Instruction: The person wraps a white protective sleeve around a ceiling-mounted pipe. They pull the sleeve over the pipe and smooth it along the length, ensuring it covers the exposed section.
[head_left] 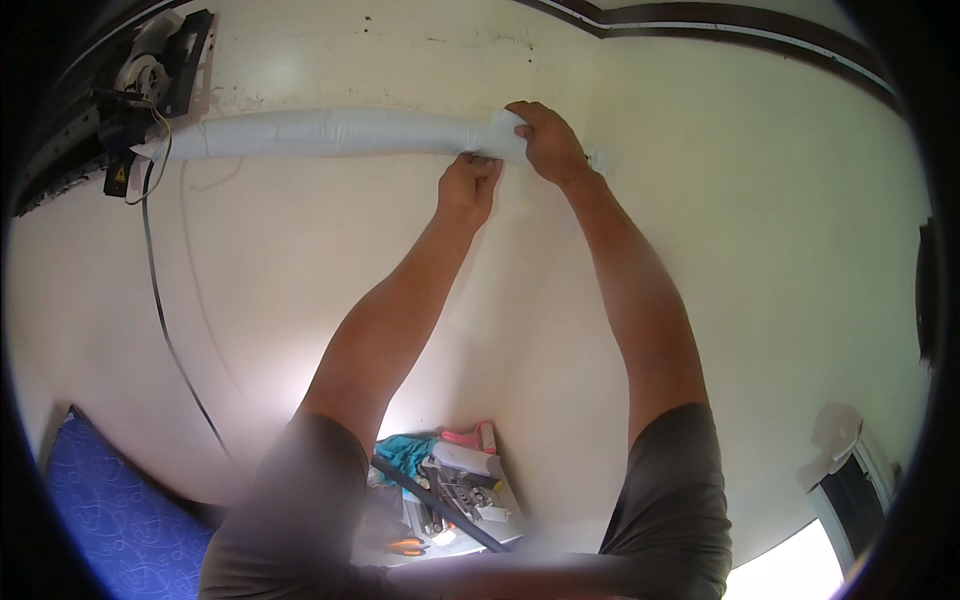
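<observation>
A long pipe bundle wrapped in white tape (330, 133) runs level along the wall, from the dark unit at the upper left toward the corner. My right hand (550, 148) is closed over its right end, with white wrapping tape (508, 124) between thumb and fingers. Just below and left of it, my left hand (468, 190) is closed against the underside of the bundle, its fingertips pinching at the tape's lower edge. The fingers partly hide the tape there. Beyond my right wrist, a rough, pale patch (597, 160) shows where the bundle meets the wall.
An open wall-mounted unit (145, 85) with exposed wires is at the upper left. A black cable (160, 300) hangs from it. Below me, a surface (465, 545) carries tools, a teal cloth (405, 452) and orange-handled pliers (405, 546). A blue patterned panel (110, 510) stands lower left.
</observation>
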